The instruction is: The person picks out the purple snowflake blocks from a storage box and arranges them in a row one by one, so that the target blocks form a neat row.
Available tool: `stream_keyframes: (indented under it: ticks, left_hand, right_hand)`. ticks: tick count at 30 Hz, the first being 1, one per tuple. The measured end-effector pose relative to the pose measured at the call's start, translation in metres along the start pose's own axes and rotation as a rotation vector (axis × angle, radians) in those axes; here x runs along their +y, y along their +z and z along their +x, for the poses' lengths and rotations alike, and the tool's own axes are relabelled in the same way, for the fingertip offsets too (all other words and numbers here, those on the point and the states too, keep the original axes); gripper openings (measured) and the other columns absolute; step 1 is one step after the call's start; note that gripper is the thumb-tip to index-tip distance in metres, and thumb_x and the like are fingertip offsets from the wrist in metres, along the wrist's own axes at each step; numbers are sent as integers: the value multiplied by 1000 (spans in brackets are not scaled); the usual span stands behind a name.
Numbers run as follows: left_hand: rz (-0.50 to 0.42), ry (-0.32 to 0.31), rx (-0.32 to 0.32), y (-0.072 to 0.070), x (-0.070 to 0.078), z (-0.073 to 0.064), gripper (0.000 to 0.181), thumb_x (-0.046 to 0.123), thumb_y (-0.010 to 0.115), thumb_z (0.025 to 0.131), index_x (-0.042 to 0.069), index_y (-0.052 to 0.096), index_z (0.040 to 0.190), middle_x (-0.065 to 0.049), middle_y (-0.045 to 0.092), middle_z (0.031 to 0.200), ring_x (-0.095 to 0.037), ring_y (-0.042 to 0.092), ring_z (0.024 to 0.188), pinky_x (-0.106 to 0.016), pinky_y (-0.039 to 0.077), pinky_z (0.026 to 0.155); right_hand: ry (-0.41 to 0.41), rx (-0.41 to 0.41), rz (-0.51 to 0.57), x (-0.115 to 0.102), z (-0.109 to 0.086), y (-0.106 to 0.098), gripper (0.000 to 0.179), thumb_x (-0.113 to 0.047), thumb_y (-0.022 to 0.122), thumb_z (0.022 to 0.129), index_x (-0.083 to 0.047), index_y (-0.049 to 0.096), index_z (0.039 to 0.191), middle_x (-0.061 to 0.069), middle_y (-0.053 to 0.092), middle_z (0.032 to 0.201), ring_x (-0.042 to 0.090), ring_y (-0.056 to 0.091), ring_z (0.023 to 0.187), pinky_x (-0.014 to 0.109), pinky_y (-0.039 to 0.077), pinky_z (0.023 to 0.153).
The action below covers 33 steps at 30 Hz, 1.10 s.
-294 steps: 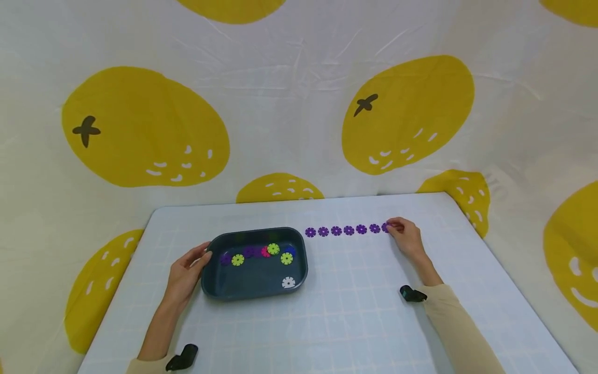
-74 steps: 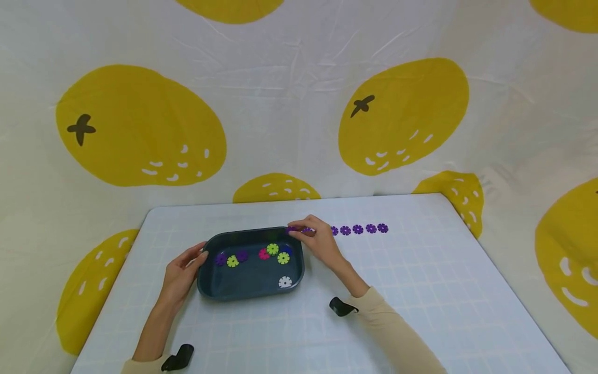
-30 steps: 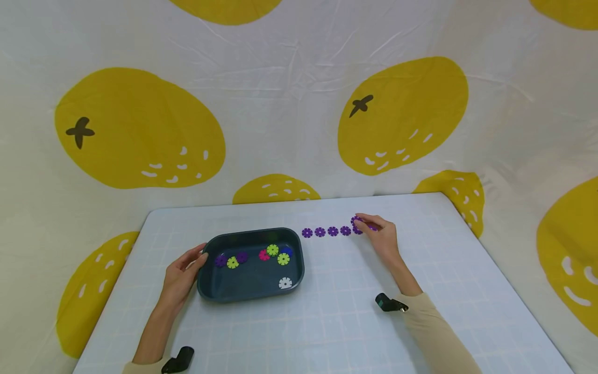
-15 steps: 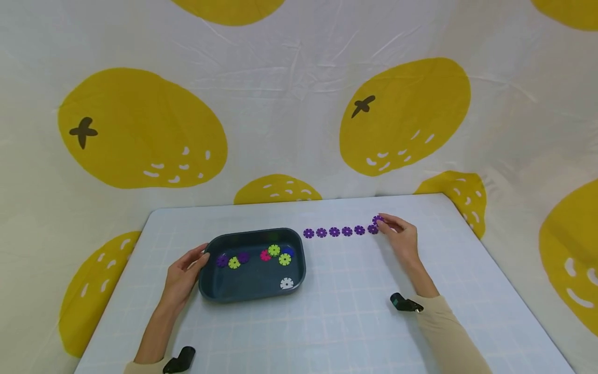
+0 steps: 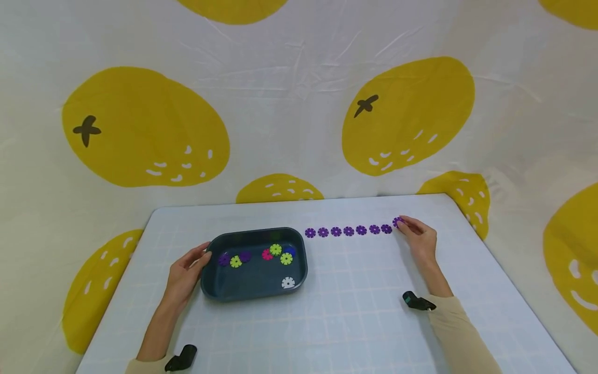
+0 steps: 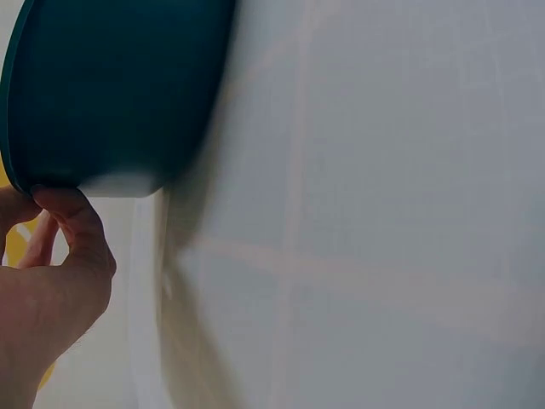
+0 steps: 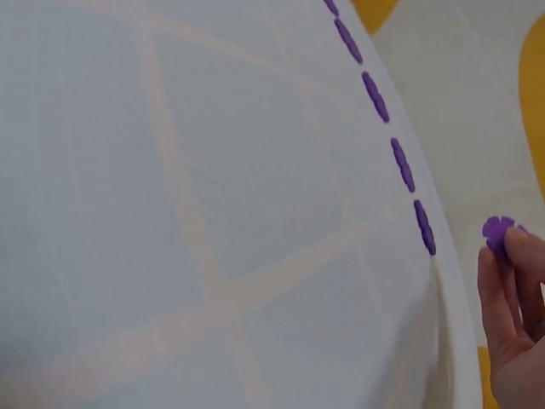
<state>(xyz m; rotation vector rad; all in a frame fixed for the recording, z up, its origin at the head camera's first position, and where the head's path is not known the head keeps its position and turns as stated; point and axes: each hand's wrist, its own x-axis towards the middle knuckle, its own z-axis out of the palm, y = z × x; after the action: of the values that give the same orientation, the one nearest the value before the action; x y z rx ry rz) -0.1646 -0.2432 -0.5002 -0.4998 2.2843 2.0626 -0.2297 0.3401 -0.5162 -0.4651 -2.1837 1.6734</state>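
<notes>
My left hand (image 5: pixel 184 278) holds the left end of a dark teal tray (image 5: pixel 249 285), thumb and fingers pinching its rim (image 6: pixel 19 162) in the left wrist view. At the far right, thumb and fingertips of my right hand (image 5: pixel 422 245) pinch a purple notched plastic disc (image 5: pixel 397 222). That disc is held up just past the right end of a straight row of several purple discs (image 5: pixel 348 231) on the table. The right wrist view shows the held disc (image 7: pixel 496 232) apart from the last disc of the row (image 7: pixel 424 227).
Inside the tray lie loose discs: purple ones (image 5: pixel 224 259), lime ones (image 5: pixel 286 258), a pink one (image 5: pixel 267 254), a blue one (image 5: pixel 290 251) and a white one (image 5: pixel 288 282). A pale checked cloth covers the table (image 5: pixel 355 311); a fruit-patterned sheet (image 5: pixel 289 130) hangs behind it.
My right hand has carried a purple disc from the tray's back right corner rightward along the row, beyond its end. Fewer purple discs lie in the tray. The left hand keeps its hold.
</notes>
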Motion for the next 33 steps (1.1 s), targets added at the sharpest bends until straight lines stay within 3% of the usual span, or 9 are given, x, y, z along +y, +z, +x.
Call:
stream_keyframes:
  ticks: [8, 15, 19, 26, 33]
  left_hand:
    - [-8, -10, -8, 1, -2, 3, 59, 36, 72, 98, 12, 56, 149, 9, 58, 112, -5, 55, 102, -15, 50, 82]
    - [-17, -12, -5, 1, -1, 1, 59, 36, 73, 97, 11, 56, 148, 9, 58, 113, -5, 55, 102, -15, 50, 81]
    - [-21, -14, -4, 0, -1, 2, 59, 36, 73, 97, 12, 56, 148, 9, 58, 112, -4, 55, 102, -15, 50, 82]
    - [-22, -8, -3, 0, 0, 0, 59, 35, 72, 98, 11, 56, 149, 10, 58, 111, -4, 55, 101, -15, 50, 81]
    - [-19, 3, -6, -1, 0, 0, 59, 37, 73, 97, 11, 56, 148, 9, 59, 112, -5, 55, 102, -15, 50, 81]
  right_hand:
    - [63, 24, -167, 10, 7, -6, 38, -29, 73, 98, -7, 72, 129, -2, 71, 110, 4, 59, 93, 8, 49, 78]
    - [109, -18, -241, 14, 10, -9, 39, -29, 69, 101, -6, 69, 132, 15, 67, 127, 11, 58, 97, 7, 48, 76]
    - [87, -38, -297, 13, 12, -7, 38, -27, 67, 102, -5, 69, 132, 17, 67, 129, 17, 58, 102, 7, 46, 78]
    - [-31, -56, -397, 8, 14, -3, 31, -17, 67, 102, 1, 70, 126, 22, 69, 121, 25, 60, 100, 12, 42, 75]
    - [-13, -88, -449, 9, 17, 3, 30, -15, 64, 103, 2, 69, 128, 23, 67, 121, 31, 59, 103, 24, 45, 81]
